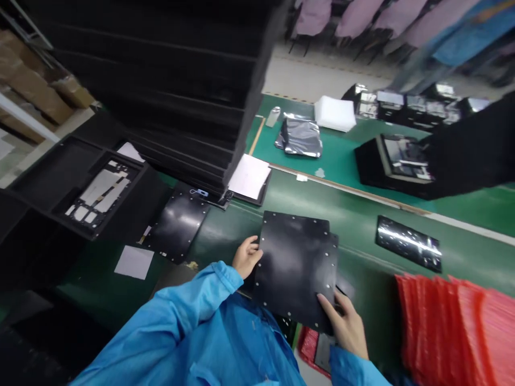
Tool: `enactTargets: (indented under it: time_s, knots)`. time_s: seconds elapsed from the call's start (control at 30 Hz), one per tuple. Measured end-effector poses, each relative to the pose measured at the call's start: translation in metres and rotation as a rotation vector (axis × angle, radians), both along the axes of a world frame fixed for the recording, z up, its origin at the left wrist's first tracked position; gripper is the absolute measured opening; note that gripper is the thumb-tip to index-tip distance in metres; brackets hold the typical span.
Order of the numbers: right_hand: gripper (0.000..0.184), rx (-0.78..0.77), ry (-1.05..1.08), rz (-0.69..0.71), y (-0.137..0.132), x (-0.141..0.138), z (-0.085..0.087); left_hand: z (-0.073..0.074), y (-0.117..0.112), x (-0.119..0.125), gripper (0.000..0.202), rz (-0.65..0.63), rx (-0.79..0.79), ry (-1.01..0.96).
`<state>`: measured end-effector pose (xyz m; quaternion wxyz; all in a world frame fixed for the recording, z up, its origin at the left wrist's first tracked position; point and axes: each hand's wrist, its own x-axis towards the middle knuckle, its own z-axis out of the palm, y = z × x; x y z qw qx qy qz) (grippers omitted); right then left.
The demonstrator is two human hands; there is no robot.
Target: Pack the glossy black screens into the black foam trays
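Two flat black panels with small light dots along their edges overlap in front of me, and the upper black panel (295, 262) covers most of the lower one. My left hand (246, 258) grips the left edge, its fingers partly hidden. At the lower right corner my right hand (345, 320) pinches the panels, thumb on top and fingers beneath. Another black panel (179, 222) with dotted edges lies on the bench to the left. Farther right rests a shiny black strip-like sheet (408, 243).
Tall stacked black trays (181, 96) rise at the left front. A black tray (140, 177) there holds an electronic assembly (100, 193). Red bubble bags (446, 327) stand at right. Beyond the green bench (225, 230) are silvery bags (301, 138) and a white stack (335, 112). People sit farther back.
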<state>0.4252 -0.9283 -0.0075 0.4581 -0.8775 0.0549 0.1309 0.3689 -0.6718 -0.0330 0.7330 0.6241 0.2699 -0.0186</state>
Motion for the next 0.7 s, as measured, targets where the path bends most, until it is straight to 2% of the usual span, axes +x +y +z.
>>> enactTargets:
  time_s: [0.07, 0.17, 0.23, 0.3, 0.33, 0.4, 0.47, 0.5, 0.57, 0.6, 0.7]
  knots:
    - [0.074, 0.02, -0.095, 0.018, -0.015, -0.005, -0.016, 0.0, -0.022, 0.012, 0.06, -0.02, 0.188, -0.005]
    - [0.08, 0.187, -0.001, 0.036, -0.03, -0.011, -0.041, -0.003, -0.052, 0.022, 0.07, -0.063, 0.391, -0.011]
    - [0.078, 0.329, 0.091, 0.048, -0.044, -0.005, -0.056, -0.004, -0.064, 0.026, 0.073, -0.073, 0.473, 0.007]
    - [0.079, 0.375, 0.101, 0.064, -0.063, 0.012, -0.072, -0.003, -0.07, 0.029, 0.073, -0.068, 0.539, 0.026]
    - [0.084, 0.328, 0.068, 0.069, -0.074, 0.023, -0.081, -0.001, -0.071, 0.03, 0.073, -0.062, 0.562, 0.037]
    - [0.091, 0.116, -0.031, 0.087, -0.094, 0.05, -0.101, 0.004, -0.072, 0.031, 0.074, -0.047, 0.59, 0.064]
    - [0.085, -0.095, -0.114, 0.123, -0.11, 0.075, -0.12, 0.009, -0.071, 0.031, 0.077, -0.034, 0.611, 0.093]
    - [0.078, -0.149, -0.137, 0.151, -0.115, 0.085, -0.126, 0.011, -0.072, 0.031, 0.077, -0.028, 0.626, 0.106]
    - [0.066, -0.165, -0.16, 0.198, -0.12, 0.097, -0.13, 0.014, -0.073, 0.031, 0.078, -0.018, 0.66, 0.13]
    - [0.064, -0.153, -0.17, 0.218, -0.12, 0.1, -0.127, 0.015, -0.075, 0.031, 0.079, -0.015, 0.674, 0.142]
    - [0.057, -0.173, -0.236, 0.377, -0.113, 0.099, -0.093, 0.015, -0.078, 0.031, 0.079, -0.026, 0.688, 0.168]
